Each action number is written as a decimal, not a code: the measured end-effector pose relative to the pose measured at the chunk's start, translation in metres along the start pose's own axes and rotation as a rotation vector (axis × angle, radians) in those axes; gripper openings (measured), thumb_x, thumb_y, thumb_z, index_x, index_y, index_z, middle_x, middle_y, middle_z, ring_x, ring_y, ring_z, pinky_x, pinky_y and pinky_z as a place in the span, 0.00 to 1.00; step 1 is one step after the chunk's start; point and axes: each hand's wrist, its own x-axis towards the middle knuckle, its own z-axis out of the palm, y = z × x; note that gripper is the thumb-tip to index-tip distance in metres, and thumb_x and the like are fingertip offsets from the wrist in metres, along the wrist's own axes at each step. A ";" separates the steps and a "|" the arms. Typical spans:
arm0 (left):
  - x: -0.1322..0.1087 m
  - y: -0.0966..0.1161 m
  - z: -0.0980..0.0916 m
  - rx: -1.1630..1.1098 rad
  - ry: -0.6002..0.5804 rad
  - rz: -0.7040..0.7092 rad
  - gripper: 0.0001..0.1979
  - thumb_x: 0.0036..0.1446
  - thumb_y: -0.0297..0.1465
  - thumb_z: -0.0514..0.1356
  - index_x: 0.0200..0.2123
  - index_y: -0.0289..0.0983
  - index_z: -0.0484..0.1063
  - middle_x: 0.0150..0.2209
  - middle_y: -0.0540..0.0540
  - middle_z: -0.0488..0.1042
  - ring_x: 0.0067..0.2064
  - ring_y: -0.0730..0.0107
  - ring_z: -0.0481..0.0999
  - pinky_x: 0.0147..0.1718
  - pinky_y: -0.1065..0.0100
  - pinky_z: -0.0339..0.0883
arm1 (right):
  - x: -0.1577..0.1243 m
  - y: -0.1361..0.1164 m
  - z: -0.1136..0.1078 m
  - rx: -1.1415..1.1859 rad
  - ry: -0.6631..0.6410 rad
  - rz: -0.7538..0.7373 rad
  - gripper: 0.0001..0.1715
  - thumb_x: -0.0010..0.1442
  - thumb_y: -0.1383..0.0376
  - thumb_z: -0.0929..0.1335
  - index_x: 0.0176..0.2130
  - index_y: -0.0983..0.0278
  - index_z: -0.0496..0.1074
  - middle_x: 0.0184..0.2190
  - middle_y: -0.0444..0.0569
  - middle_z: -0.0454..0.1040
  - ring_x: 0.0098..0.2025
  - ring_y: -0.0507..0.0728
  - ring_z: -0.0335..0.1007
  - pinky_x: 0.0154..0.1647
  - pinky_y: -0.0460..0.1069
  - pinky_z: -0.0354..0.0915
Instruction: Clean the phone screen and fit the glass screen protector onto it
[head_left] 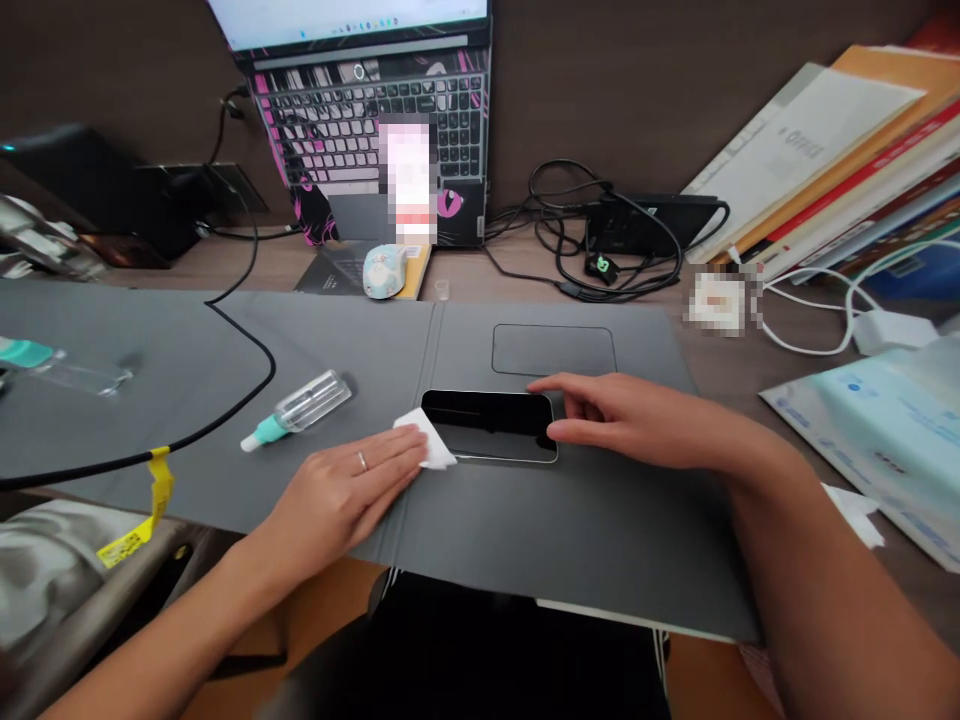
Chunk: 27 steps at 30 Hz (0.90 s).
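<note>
A smartphone point(491, 425) with a dark screen lies face up on the grey mat. My left hand point(352, 485), wearing a ring, presses a folded white wipe point(429, 440) against the phone's left end with its fingertips. At the other end is my right hand point(607, 415), its index finger near the upper right corner and its thumb at the right edge. Those two fingers are apart; the others curl under. Behind the phone lies a thin, clear sheet with a dark outline point(553, 349). A small clear bottle with a teal neck point(311, 402) rests left of the phone.
Behind the mat point(570, 540) stand a laptop point(375, 120) and a mouse point(384, 271). Tangled cables with a black adapter point(652, 222) sit at back right, beside leaning books point(840, 170). A pale blue packet point(877, 430) lies right. A black cable point(259, 375) crosses the mat's left side.
</note>
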 end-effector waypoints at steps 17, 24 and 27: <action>0.101 -0.052 0.019 0.022 0.097 -0.133 0.15 0.69 0.39 0.54 0.35 0.38 0.76 0.32 0.48 0.79 0.35 0.67 0.76 0.36 0.65 0.67 | 0.012 0.045 -0.010 -0.402 0.506 -0.030 0.45 0.63 0.43 0.67 0.70 0.61 0.56 0.68 0.61 0.61 0.68 0.72 0.57 0.67 0.70 0.55; 0.092 -0.051 0.027 -0.225 0.036 -0.148 0.11 0.68 0.38 0.56 0.40 0.38 0.72 0.35 0.49 0.76 0.37 0.69 0.73 0.36 0.66 0.65 | 0.014 0.039 -0.009 -0.404 0.506 -0.040 0.40 0.65 0.46 0.66 0.68 0.59 0.60 0.62 0.60 0.67 0.63 0.72 0.64 0.63 0.70 0.61; 0.093 -0.052 0.026 -0.232 0.049 -0.160 0.12 0.67 0.41 0.57 0.45 0.38 0.71 0.39 0.48 0.76 0.38 0.68 0.73 0.37 0.65 0.67 | 0.011 0.025 -0.007 -0.378 0.545 -0.051 0.38 0.64 0.48 0.68 0.67 0.59 0.62 0.62 0.60 0.67 0.61 0.72 0.66 0.61 0.68 0.63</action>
